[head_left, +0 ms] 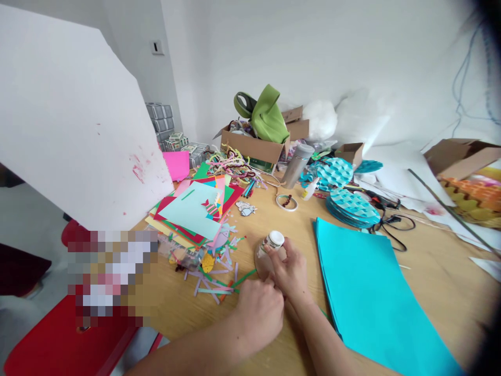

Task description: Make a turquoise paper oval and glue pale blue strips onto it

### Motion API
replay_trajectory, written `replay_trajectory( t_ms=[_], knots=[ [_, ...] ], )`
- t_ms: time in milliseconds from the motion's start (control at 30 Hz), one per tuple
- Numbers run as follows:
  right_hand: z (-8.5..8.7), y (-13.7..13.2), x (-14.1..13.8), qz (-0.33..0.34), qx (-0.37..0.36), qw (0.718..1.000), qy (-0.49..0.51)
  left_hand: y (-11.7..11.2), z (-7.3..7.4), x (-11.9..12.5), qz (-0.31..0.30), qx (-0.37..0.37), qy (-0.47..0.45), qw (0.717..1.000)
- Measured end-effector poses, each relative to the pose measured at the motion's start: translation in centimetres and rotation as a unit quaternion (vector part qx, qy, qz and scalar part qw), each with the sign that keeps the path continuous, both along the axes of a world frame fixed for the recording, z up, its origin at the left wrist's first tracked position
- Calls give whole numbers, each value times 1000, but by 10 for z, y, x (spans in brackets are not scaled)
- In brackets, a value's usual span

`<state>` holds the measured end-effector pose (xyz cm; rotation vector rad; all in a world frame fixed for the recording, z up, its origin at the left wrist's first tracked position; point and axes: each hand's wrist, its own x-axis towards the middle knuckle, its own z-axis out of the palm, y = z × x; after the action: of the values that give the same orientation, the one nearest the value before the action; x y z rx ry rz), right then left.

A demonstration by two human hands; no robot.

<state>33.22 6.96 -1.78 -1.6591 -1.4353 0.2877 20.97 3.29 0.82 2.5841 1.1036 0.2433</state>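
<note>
My right hand (290, 270) is closed round a small white-capped glue bottle (273, 242), tipped over a tan cardboard piece (261, 258) on the wooden table (430, 271). My left hand (259, 313) is curled in a fist right beside it, pinching at the near edge of that cardboard piece; what its fingertips hold is hidden. Thin paper strips (219, 282) in green, pink and lilac lie just left of both hands.
A stack of turquoise sheets (371, 292) lies right of my hands. Coloured paper (191, 209), a tape roll (286, 202), folded teal paper discs (352, 206), a silver flask (296, 164), a cardboard box with a green bag (266, 122) and a big white board (66, 136) surround them.
</note>
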Motion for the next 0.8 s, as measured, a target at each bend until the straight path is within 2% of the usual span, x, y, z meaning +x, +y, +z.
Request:
replay_trajectory(
  t_ms=[233,467,667,800],
  knots=[
    [0,-1,1,-14,-37,998,49,-1,1,1,3,0,2,1000],
    [16,1,2,-7,-43,993,107,0,-6,-1,-15,48,-13,999],
    [24,9,15,17,-43,995,93,1,-7,0,-18,66,-8,998],
    [33,16,19,18,-74,996,47,3,-4,-1,-27,65,-13,997]
  ],
)
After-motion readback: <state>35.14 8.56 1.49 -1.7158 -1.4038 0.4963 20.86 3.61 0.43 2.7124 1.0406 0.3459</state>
